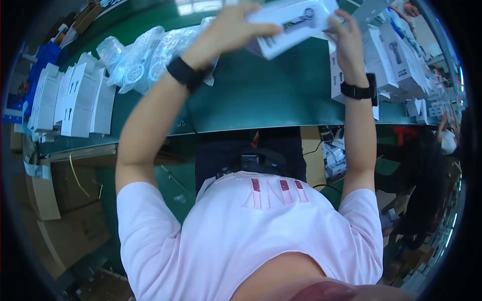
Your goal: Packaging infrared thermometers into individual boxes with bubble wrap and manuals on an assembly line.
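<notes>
A white carton [296, 29] with a picture of a handheld device on its side is held up, tilted, above the far part of the green table. My left hand [236, 29] grips its left end, thumb along the printed side. At the other end, my right hand [346, 37] has bent fingers against the carton's right edge; part of that contact is blurred. Left of my left forearm lie several bubble-wrapped items [145, 60] with light blue round parts. Similar white cartons [396, 65] stand close together beside my right wrist.
More white cartons [80, 98] stand in a row at the table's left. The green tabletop [266, 95] ends in front of my waist. Brown cardboard boxes [65, 226] are below on the left. Another person [447, 135] is at the far right.
</notes>
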`<state>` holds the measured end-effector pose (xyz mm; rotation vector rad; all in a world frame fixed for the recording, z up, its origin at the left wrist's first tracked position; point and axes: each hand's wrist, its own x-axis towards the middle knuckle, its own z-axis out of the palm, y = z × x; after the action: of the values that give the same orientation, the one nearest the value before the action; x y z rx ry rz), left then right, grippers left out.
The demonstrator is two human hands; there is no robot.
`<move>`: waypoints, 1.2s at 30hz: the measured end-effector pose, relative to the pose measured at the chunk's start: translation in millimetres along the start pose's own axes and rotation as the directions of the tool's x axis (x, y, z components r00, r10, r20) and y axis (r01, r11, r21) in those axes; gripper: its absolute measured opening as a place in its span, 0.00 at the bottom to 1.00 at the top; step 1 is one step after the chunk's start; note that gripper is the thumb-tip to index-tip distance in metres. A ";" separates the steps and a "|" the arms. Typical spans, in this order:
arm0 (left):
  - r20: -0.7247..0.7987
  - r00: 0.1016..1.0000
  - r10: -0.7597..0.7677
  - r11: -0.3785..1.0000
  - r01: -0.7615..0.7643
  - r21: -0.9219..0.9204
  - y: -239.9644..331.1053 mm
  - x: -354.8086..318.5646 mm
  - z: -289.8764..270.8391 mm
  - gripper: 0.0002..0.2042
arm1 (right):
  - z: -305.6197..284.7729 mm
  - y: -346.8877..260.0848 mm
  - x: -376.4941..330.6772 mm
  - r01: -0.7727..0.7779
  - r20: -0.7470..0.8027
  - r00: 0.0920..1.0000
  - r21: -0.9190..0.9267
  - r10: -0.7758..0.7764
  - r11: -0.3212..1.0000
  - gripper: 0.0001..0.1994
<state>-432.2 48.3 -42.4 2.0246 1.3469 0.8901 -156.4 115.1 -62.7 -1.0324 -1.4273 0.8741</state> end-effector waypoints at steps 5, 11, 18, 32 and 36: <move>0.279 0.954 0.112 0.689 -0.277 0.670 91.4 47.2 -57.2 0.24 | 16.1 64.2 -34.0 -0.332 -0.005 0.943 -0.098 0.333 0.938 0.26; 0.299 0.953 0.051 0.673 -0.254 0.694 116.7 99.5 -45.3 0.28 | 47.1 15.7 -86.8 0.162 0.396 0.904 -0.666 0.161 0.728 0.14; -0.199 0.980 -0.029 0.931 0.099 0.351 85.4 27.7 -124.0 0.23 | 62.4 -9.1 -67.5 0.343 0.505 0.859 -0.692 0.087 0.635 0.13; -0.427 0.831 -0.357 0.510 -0.209 -0.834 -27.4 -251.6 -59.0 0.33 | 234.4 32.9 11.3 -0.149 0.617 0.729 -0.278 0.296 0.949 0.22; -0.334 0.827 -0.453 0.774 0.179 -0.607 -9.6 -252.9 -31.0 0.23 | 154.0 -29.2 0.8 -0.145 0.586 0.805 0.356 -0.099 0.923 0.23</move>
<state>-532.5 -181.9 -86.7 1.1155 1.4043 1.4583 -312.7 111.6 -52.5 -0.4783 -1.6565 1.5257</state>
